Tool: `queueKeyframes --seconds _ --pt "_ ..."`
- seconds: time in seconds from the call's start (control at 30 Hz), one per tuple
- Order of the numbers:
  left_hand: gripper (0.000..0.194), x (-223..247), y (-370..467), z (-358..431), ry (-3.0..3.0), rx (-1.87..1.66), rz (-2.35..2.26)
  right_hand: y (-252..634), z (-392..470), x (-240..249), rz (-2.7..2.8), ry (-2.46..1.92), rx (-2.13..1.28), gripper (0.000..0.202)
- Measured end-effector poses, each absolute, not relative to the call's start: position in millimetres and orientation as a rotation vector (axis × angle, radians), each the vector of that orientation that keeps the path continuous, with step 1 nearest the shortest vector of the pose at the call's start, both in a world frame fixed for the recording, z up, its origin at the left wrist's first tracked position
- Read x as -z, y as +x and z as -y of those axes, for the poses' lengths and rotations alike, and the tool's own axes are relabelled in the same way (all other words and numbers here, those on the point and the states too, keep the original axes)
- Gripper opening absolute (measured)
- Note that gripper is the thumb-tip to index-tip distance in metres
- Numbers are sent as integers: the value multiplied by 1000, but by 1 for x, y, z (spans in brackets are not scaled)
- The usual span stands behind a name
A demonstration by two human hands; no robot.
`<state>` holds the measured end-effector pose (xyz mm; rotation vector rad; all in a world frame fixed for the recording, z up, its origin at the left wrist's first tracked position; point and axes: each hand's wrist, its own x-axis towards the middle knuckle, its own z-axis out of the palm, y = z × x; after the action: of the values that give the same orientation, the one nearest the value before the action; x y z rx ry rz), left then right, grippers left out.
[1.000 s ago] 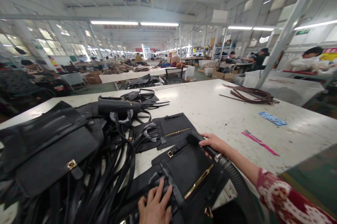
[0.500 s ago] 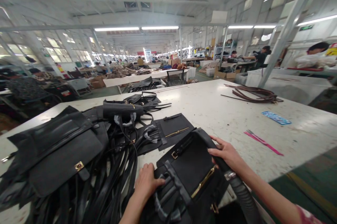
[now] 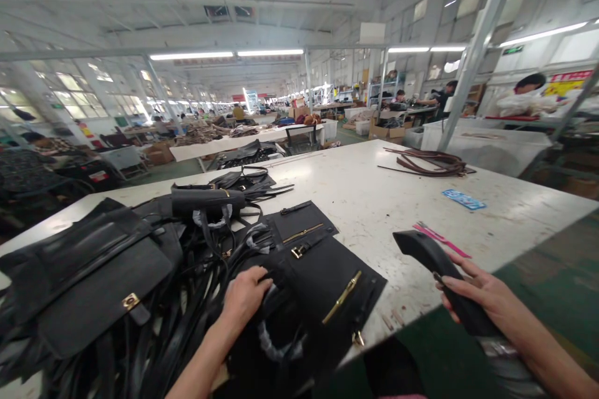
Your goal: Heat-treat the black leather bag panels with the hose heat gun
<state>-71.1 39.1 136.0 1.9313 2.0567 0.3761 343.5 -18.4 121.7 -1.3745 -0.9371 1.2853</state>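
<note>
My right hand (image 3: pixel 472 293) is wrapped around a black hose nozzle (image 3: pixel 449 274) with a slanted tip, held over the table's front edge. Below the grip, a corrugated hose runs down out of view. A black leather bag panel (image 3: pixel 322 286) with a gold zip and buckles lies near the front edge. My left hand (image 3: pixel 246 293) is closed at its left side, beside a bag handle (image 3: pixel 278 330) wrapped in clear film. The left fingertips are partly hidden against the black leather. Another black panel (image 3: pixel 299 221) with a zip lies just behind.
Black bags (image 3: pixel 107 286) and tangled straps are heaped on the left of the white table (image 3: pixel 346 180). Brown straps (image 3: pixel 430 162), a blue-and-white card (image 3: pixel 463 199) and a pink strip (image 3: pixel 442 240) lie to the right. A metal post (image 3: pixel 472 55) rises behind. People sit at farther tables.
My right hand has lifted the nozzle off the bag panel and carried it right. The panel now lies flatter. My left hand stays at its left side, and the view has shifted right.
</note>
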Motion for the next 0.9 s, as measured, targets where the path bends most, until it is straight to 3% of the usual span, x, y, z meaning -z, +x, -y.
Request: queueKeyframes --seconds 0.13,0.23,0.4,0.53,0.63,0.77,0.9 --pt "22 -214 -50 -23 2823 -563 -2063 353 32 -114 928 -1396 -1272 88" --pt "19 -232 -31 -8 3283 -438 -1766 360 38 -112 939 -1392 -1254 91" --pt "25 -145 -8 15 3122 77 -1503 365 52 -106 904 -1378 -1216 82" --pt "31 -73 -12 35 2667 115 -1677 361 65 -107 919 -1410 -1192 80" --pt "17 -64 -18 37 2419 -142 -1708 355 71 -113 974 -1468 -1188 84" --pt "33 -71 7 13 2314 -515 -1662 344 67 -120 1041 -1524 -1222 82" --pt "55 -52 76 -18 2359 -386 -1497 331 42 -121 1142 -1526 -1331 71"
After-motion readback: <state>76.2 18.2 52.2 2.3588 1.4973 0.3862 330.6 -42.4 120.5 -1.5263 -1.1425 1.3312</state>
